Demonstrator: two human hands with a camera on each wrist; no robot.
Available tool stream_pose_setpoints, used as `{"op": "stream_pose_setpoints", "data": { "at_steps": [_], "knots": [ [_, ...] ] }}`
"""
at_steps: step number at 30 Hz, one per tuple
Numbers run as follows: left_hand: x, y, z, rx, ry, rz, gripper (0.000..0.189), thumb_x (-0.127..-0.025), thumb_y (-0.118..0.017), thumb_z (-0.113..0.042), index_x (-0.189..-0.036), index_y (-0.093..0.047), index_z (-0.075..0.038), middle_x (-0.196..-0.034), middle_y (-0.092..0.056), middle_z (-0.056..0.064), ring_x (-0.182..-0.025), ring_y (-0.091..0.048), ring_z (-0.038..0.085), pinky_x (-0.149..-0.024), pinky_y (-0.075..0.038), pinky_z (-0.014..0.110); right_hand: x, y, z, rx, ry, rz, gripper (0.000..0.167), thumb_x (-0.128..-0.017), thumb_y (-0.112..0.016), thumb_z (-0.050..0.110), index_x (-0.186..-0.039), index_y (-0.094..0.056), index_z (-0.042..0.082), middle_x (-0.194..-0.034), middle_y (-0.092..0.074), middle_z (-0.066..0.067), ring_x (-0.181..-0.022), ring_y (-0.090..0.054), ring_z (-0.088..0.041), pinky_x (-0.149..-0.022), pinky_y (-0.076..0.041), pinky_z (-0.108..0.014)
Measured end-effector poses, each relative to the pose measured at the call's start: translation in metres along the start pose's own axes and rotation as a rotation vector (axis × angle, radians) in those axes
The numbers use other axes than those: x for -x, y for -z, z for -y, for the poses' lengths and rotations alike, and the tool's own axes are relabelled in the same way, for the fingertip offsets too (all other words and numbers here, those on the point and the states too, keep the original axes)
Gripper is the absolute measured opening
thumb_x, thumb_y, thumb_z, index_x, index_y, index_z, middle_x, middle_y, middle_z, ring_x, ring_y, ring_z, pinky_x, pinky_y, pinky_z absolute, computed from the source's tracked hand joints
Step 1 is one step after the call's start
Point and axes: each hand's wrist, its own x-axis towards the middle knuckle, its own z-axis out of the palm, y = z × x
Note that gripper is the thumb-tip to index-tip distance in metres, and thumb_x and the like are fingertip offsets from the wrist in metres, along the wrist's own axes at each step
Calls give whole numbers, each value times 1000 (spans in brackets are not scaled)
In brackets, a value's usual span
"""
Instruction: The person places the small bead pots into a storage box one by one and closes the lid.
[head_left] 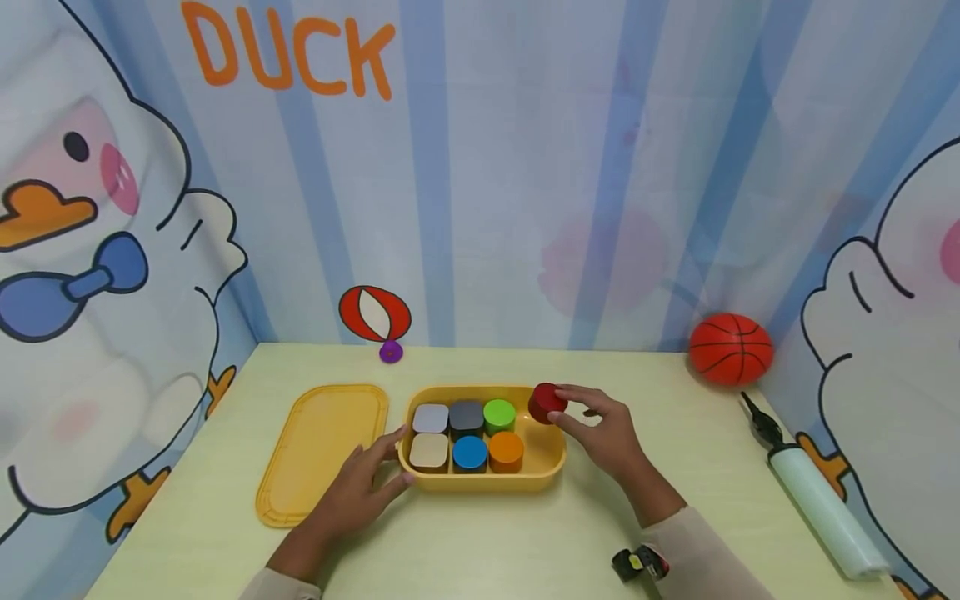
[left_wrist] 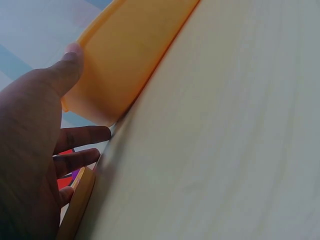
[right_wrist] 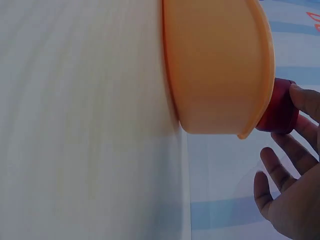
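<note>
A yellow box (head_left: 543, 454) stands on the table with several coloured blocks in its left and middle part. Light grey (head_left: 431, 417), dark grey (head_left: 467, 415) and green (head_left: 499, 414) blocks form the back row; beige (head_left: 430, 450), blue (head_left: 470, 452) and orange (head_left: 506, 450) ones the front. My right hand (head_left: 603, 429) pinches a dark red round block (head_left: 547, 402) at the box's back right corner, level with the rim in the right wrist view. With thumb and index finger, my left hand (head_left: 360, 487) holds the box's left end; its other fingers (left_wrist: 82, 134) are spread.
A flat yellow lid (head_left: 322, 454) lies left of the box, close to my left hand. Toward the right edge are a red toy basketball (head_left: 731, 350) and a pale hand pump (head_left: 825, 508) with a black nozzle. Printed curtains (head_left: 510, 167) rise behind and beside the table.
</note>
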Motion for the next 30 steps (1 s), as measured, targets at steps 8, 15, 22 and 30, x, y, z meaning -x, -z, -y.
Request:
{"op": "stream_pose_setpoints", "data": {
  "at_steps": [8,15,22,30],
  "knots": [
    [0,-3,2,-2,4,1,72,-105,-73,-45,-167,-43,-25,-157,-66,5,-141,-66,33,-132,-14,78,-1,-11,-6,-22,-16,31,38,-94,-88,21,-130,-82,14,-138,-78,-8,-132,-63,-34,-109,-50,-65],
    [1,-3,3,-37,-38,-24,71,-105,-73,-43,-167,-44,-23,-154,-69,6,-139,-68,34,-128,-18,82,-1,-16,-12,-16,-20,49,36,-92,-90,19,-127,-83,14,-136,-79,-8,-132,-62,-34,-113,-51,-62],
    [0,-2,1,-35,-50,-29,69,-106,-72,-42,-167,-45,-23,-152,-70,6,-138,-68,35,-128,-18,82,-3,-19,-13,72,2,91,37,-90,-91,21,-126,-84,15,-135,-78,-9,-132,-62,-35,-113,-52,-62],
    [2,-1,-1,-14,-37,-18,70,-106,-72,-41,-167,-44,-22,-146,-74,6,-139,-68,35,-128,-16,83,-2,-23,-8,198,-29,126,35,-90,-93,22,-123,-85,17,-133,-76,-12,-128,-65,-35,-112,-57,-60]
  ]
}}
